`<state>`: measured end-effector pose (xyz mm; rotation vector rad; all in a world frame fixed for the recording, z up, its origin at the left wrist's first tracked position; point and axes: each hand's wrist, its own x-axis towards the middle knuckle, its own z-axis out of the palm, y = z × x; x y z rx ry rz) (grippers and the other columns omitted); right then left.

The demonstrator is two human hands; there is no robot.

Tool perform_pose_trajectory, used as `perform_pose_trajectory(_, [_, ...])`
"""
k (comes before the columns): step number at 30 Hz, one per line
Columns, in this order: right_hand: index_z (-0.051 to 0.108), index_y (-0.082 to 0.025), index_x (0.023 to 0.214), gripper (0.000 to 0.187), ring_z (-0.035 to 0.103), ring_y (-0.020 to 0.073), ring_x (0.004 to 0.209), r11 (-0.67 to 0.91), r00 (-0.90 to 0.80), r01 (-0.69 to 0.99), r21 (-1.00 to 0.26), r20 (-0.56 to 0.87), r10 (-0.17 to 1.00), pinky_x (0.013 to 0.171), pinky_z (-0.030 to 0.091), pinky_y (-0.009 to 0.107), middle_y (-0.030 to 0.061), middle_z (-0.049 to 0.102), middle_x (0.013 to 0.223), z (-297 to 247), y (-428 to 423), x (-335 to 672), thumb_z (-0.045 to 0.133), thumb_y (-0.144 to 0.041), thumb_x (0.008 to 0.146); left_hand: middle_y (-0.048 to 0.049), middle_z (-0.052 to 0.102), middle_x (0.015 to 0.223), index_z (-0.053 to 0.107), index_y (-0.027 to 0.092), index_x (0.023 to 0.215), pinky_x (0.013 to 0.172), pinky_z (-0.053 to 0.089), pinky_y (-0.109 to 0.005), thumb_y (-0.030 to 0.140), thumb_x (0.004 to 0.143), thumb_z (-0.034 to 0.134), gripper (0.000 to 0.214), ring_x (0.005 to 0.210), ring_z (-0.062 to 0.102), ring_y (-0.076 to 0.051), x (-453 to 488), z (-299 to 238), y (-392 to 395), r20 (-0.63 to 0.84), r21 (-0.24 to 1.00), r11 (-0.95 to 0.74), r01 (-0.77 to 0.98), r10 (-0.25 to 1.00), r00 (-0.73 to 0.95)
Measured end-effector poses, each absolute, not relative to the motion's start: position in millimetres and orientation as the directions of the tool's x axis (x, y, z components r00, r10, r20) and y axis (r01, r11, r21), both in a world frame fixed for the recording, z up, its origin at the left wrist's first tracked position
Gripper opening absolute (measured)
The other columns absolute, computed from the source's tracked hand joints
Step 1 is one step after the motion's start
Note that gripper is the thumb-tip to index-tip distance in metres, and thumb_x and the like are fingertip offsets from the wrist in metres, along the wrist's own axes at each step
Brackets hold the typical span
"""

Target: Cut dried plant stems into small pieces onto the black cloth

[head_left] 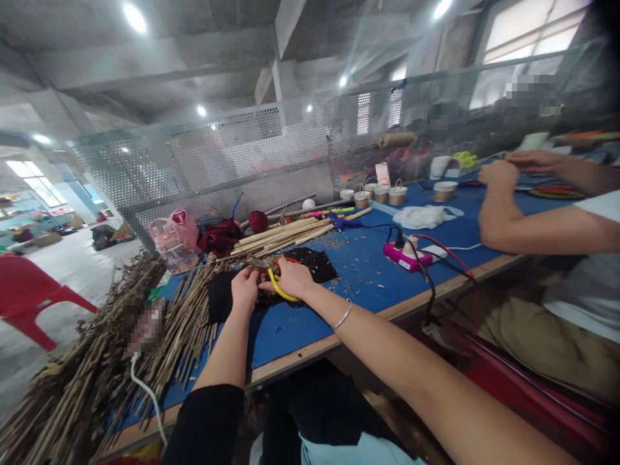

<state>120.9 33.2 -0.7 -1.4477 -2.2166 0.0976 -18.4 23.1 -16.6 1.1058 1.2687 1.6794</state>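
Note:
My right hand (294, 279) is wrapped round pruning shears (277, 284) with yellow and red handles; their metal blades point to the left. Close beside it, my left hand (245, 288) has its fingers pinched together near the blades. What it holds is too small to make out. Both hands are above a black cloth (220, 298) strewn with plant bits on the blue tabletop (285, 332). Just left of my left hand lie thin dry stalks (186, 323) in a loose heap.
Pale peeled sticks (285, 234), a blue glue gun (345, 223) and a dark red yarn ball (258, 222) lie behind my hands. A pink power strip (407, 257) with cords sits to the right. Beyond it, a co-worker's arms (523, 219) reach over the table. A perforated screen (232, 155) stands behind.

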Motion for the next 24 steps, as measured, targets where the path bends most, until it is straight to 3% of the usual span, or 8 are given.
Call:
perform_pose_trajectory(7, [0.048,-0.014,0.102,0.076,0.058,0.0266,0.089,0.41,-0.269,0.862,-0.299,0.415,0.869,0.076,0.041,0.036,0.0129,0.061,0.093,-5.1,35.5,119.9,0.047,-0.077,0.059,-0.0058,0.067,0.07,0.066,0.013,0.08,0.061,0.046,-0.027,0.038,0.065,0.062,0.029,0.06,0.061,-0.015,-17.1,-19.3,23.4,0.226,0.965,-0.256,-0.065,0.928,-0.295])
perform_pose_trajectory(17, [0.048,-0.017,0.098,0.067,0.062,0.0241,0.083,0.396,-0.271,0.839,-0.372,0.345,0.899,0.068,0.042,0.03,0.0088,0.065,0.084,-0.2,32.9,121.2,0.047,-0.074,0.063,-0.0061,0.068,0.071,0.068,0.015,0.091,0.065,0.046,-0.028,0.04,0.064,0.064,0.037,0.068,0.062,-0.018,-14.5,-17.5,20.9,0.251,0.962,-0.271,-0.04,0.929,-0.273])
perform_pose_trajectory(24, [0.046,-0.016,0.102,0.068,0.062,0.0243,0.086,0.391,-0.266,0.839,-0.379,0.342,0.901,0.07,0.042,0.029,0.0098,0.065,0.087,1.8,31.6,121.2,0.049,-0.072,0.063,-0.0048,0.069,0.082,0.066,0.016,0.095,0.066,0.045,-0.026,0.038,0.066,0.064,0.037,0.069,0.061,-0.016,-12.6,-14.5,18.9,0.275,0.952,-0.297,-0.068,0.934,-0.226])
